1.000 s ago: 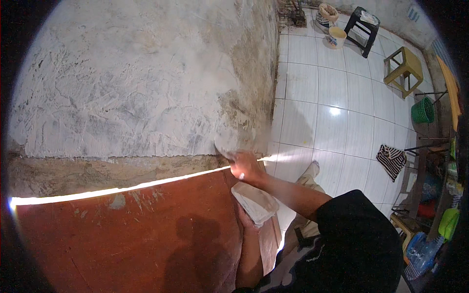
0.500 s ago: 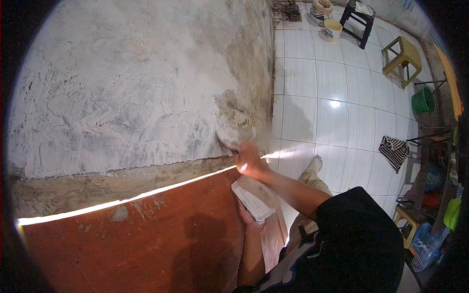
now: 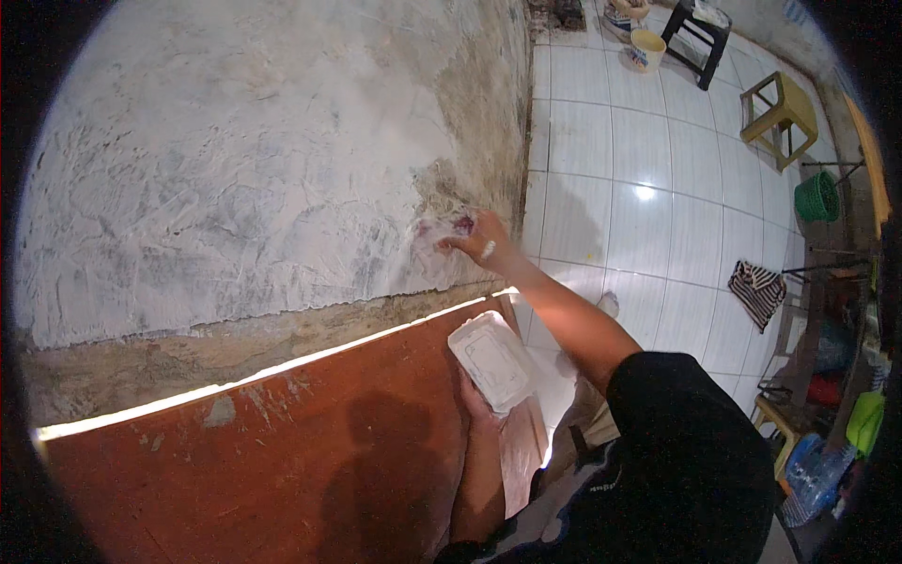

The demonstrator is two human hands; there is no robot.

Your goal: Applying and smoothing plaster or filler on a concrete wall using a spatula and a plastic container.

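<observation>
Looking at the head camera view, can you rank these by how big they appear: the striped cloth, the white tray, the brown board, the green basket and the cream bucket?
1. Brown board
2. White tray
3. Striped cloth
Green basket and cream bucket: smallest, too alike to rank surely.

Plastered wall (image 3: 235, 169) open leftward of the right hand (image 3: 482, 241)
Below that hand, the white rectangular container (image 3: 492, 361) and the reddish-brown panel (image 3: 235, 470) stand in the way.
</observation>
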